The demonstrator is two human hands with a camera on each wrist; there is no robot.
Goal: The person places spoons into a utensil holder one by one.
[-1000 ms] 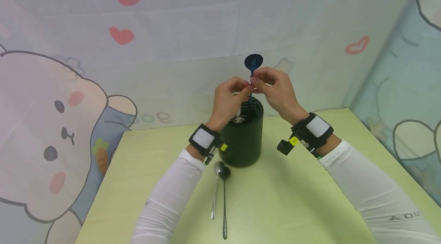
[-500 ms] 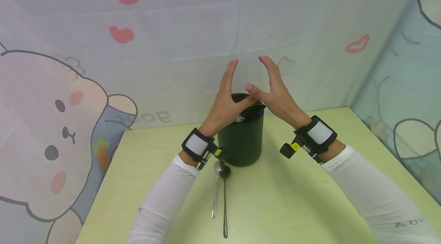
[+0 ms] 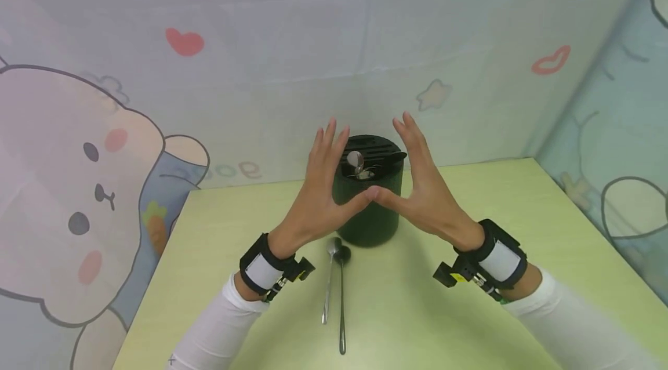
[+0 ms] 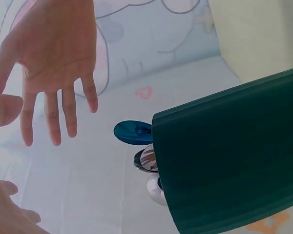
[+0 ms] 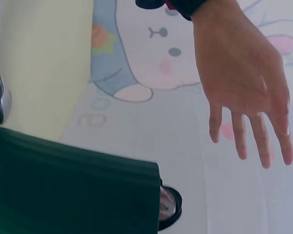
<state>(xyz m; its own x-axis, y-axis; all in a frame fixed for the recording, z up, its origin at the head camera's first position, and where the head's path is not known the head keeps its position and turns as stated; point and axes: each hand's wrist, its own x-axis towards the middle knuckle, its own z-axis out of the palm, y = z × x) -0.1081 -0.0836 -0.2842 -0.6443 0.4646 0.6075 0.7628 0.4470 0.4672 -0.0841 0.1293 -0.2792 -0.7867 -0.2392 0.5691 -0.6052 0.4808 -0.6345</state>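
My left hand (image 3: 323, 190) and right hand (image 3: 425, 190) are raised in front of a dark green cylindrical utensil holder (image 3: 367, 222). Both have extended fingers and hold nothing. In the head view the thumb tips meet or overlap before the holder. Spoon heads poke out of its top: a silver spoon (image 3: 355, 160) at the left and a dark spoon (image 3: 395, 157) leaning right. From the left wrist, the latter looks like a blue spoon (image 4: 133, 132). Handles inside the holder are hidden. In the right wrist view the left hand's palm (image 5: 239, 73) faces the camera.
On the table (image 3: 443, 312), in front of the holder, lie a silver spoon (image 3: 327, 294) and a longer, darker spoon (image 3: 341, 306), side by side with their bowls touching or overlapping. A printed cloth backdrop (image 3: 292, 68) stands behind the table.
A second ago both hands pinched the upright blue spoon above the holder. It has dropped in and leans at the rim. The hands have let go, spread and drawn back toward the camera.
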